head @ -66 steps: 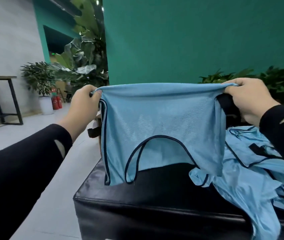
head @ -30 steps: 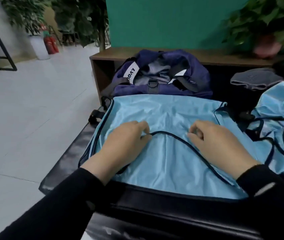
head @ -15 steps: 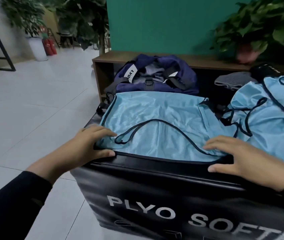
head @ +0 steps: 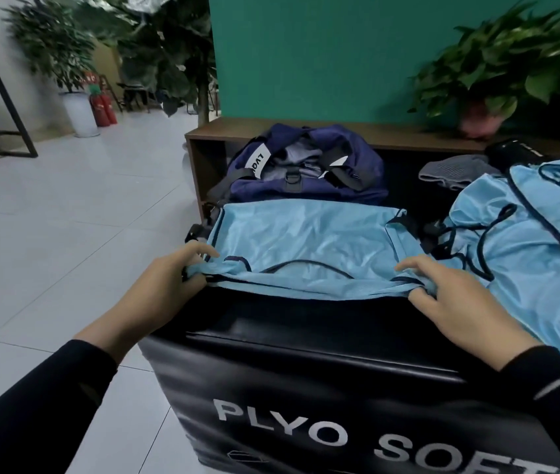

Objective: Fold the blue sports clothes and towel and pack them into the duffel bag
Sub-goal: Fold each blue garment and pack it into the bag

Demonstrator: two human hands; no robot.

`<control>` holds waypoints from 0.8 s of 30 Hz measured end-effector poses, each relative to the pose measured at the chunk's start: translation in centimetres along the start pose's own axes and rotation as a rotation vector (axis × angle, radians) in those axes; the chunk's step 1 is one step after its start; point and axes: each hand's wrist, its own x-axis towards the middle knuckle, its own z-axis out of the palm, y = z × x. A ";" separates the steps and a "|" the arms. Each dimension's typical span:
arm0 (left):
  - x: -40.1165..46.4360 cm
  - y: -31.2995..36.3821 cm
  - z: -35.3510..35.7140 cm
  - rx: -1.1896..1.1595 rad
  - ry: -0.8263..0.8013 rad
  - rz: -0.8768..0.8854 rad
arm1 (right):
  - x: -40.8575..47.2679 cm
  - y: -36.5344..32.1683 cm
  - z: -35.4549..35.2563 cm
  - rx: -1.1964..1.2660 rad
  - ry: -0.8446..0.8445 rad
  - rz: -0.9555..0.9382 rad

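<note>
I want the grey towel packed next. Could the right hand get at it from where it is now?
Probably yes, once it lets go: the right hand pinches the blue garment, and the grey towel lies uncovered beyond it, beside the second blue garment.

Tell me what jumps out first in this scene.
A light blue garment lies flat on the black plyo box, its near corners pinched by the left hand and right hand. Behind it stands an open navy duffel bag; more blue clothing is heaped at right.
</note>
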 end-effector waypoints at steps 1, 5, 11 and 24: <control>0.1 0.3 -0.8 -0.054 -0.025 -0.028 | -0.1 -0.3 -0.9 0.065 0.012 0.012; 0.3 1.6 -3.0 -0.284 -0.111 -0.123 | 1.0 -1.3 -3.9 0.228 0.044 0.011; 4.2 2.5 -2.3 -0.275 -0.009 -0.214 | 7.3 -2.0 -3.4 0.163 0.079 0.044; 5.6 4.0 -0.1 0.313 -0.332 0.002 | 12.0 -1.8 -1.2 -0.061 -0.070 -0.121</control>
